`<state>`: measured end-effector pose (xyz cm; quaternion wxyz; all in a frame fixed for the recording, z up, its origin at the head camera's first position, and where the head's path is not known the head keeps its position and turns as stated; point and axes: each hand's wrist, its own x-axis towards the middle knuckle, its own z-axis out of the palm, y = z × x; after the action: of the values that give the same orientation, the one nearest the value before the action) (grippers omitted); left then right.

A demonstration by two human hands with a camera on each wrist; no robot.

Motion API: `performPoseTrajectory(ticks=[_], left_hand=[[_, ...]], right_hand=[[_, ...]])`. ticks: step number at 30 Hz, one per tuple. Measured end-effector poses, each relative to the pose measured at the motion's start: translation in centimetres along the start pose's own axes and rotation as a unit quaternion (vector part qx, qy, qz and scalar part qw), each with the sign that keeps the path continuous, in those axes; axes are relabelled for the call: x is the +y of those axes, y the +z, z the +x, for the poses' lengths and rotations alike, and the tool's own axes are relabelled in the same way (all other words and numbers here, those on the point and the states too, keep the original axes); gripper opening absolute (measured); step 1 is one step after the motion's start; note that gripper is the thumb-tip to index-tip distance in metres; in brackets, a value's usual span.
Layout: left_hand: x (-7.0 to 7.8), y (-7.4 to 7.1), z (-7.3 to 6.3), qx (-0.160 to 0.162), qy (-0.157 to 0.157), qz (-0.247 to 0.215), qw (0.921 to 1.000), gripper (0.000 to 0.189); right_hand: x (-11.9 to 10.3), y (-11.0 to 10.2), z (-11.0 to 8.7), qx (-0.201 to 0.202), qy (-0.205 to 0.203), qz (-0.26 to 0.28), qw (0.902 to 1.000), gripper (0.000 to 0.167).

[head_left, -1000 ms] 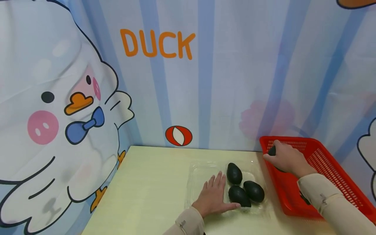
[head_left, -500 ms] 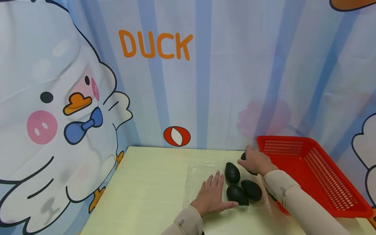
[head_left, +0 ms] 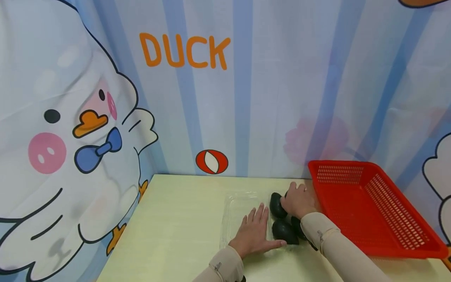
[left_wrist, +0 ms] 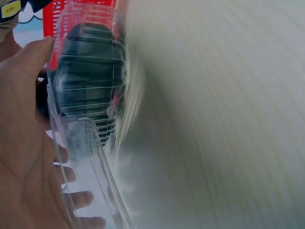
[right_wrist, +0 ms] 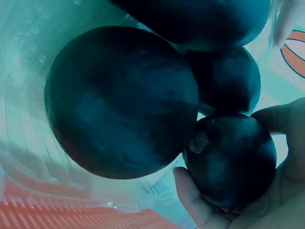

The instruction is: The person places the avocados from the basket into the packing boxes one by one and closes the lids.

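My left hand (head_left: 251,235) lies with straight, spread fingers on a clear plastic clamshell (head_left: 235,209), its thumb reaching toward the nearest avocado. In the left wrist view, that clear clamshell (left_wrist: 90,71) shows ribbed walls with dark fruit inside. Dark green avocados (head_left: 284,231) sit in its right half, another avocado (head_left: 277,205) behind. My right hand (head_left: 299,201) is over the back right part of this half, gripping one more avocado (right_wrist: 233,162) between thumb and fingers. The held fruit is right beside the others in the right wrist view; from the head it is mostly hidden.
A red plastic basket (head_left: 366,209) with perforated walls stands just right of the clamshell. The pale yellow table (head_left: 176,219) extends left of it. Behind hangs a blue striped curtain (head_left: 267,90) printed with a duck.
My right hand has carried the avocado left from the red basket and down over the clamshell's right half. My left hand has stayed in place.
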<state>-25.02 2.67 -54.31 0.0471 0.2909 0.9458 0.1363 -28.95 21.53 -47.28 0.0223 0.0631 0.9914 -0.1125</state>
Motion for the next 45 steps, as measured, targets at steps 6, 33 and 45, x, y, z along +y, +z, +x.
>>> performPoseTrajectory(ticks=[6,33,45], left_hand=[[0.1,0.0,0.2,0.001,0.005,0.0,1.0,0.116],[0.4,-0.2,-0.1,0.012,0.01,0.004,0.9999,0.115],[0.7,0.0,-1.0,0.018,-0.007,-0.01,0.9998,0.11]], right_hand=[[0.5,0.0,0.3,0.0,0.011,0.002,0.9999,0.06],[1.3,0.8,-1.1,-0.007,-0.003,-0.022,0.9997,0.038],[1.3,1.3,-4.1,0.101,-0.019,-0.082,0.9913,0.032]])
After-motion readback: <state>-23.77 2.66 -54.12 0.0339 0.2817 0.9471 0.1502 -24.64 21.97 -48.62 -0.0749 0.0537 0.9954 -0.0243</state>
